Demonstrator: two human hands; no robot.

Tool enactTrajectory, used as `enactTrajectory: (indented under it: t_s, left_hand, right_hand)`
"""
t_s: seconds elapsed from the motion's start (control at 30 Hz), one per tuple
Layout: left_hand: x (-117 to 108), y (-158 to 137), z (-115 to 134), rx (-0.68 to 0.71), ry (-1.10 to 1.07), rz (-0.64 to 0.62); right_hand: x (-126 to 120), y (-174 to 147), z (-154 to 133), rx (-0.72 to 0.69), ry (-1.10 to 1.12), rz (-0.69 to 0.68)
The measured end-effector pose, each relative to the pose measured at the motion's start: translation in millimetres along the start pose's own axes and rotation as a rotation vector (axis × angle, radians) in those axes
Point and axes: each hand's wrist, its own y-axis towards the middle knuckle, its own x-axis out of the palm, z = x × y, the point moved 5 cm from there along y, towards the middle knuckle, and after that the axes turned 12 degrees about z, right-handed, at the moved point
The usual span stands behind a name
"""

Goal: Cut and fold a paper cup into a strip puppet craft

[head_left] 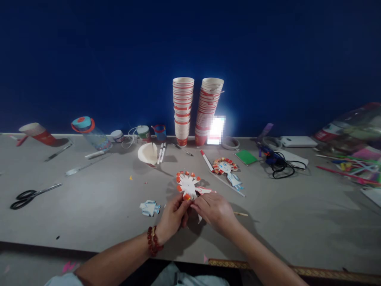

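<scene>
A: Where are our hands?

B: Both arms reach in from the bottom and meet in the middle of the table (89,214). Our left hand (172,216) has red bead bracelets (152,240) on the wrist. Our right hand (214,210) lies palm down, right beside it.

A: What are our fingers doing?

B: The left fingers are curled close together and pinch the lower edge of the paper cup flower (188,184). The right fingers are bent and close together too, and their tips touch that same edge. The fingertips of both hands almost meet there.

A: Where is the flower?

B: It lies flat on the table, just past our fingertips. It is white in the middle with orange bits all around.

A: What else is near our fingers?

B: A small blue and white paper piece (149,207) lies just left of the left fingers. A thin wooden stick (240,214) pokes out right of the right hand. Farther past the fingertips lies another paper cup figure (225,167), and well behind it stand two stacks of paper cups (196,111). Black scissors (29,195) lie far to the left.

A: Can we read any words?

B: No, every label is too small or blurry.
</scene>
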Motion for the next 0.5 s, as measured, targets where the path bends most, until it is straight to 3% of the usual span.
enactTrajectory:
  t_s: [0.23, 0.5]
  left_hand:
    - [0.7, -1.1, 3.3, -0.03, 0.006, 0.029]
    - [-0.3, -1.2, -0.3, 0.0, -0.031, 0.001]
  right_hand:
    - [-7.4, 4.2, -2.0, 0.047, 0.018, -0.021]
    - [-3.3, 5.6, -2.8, -0.041, 0.067, 0.012]
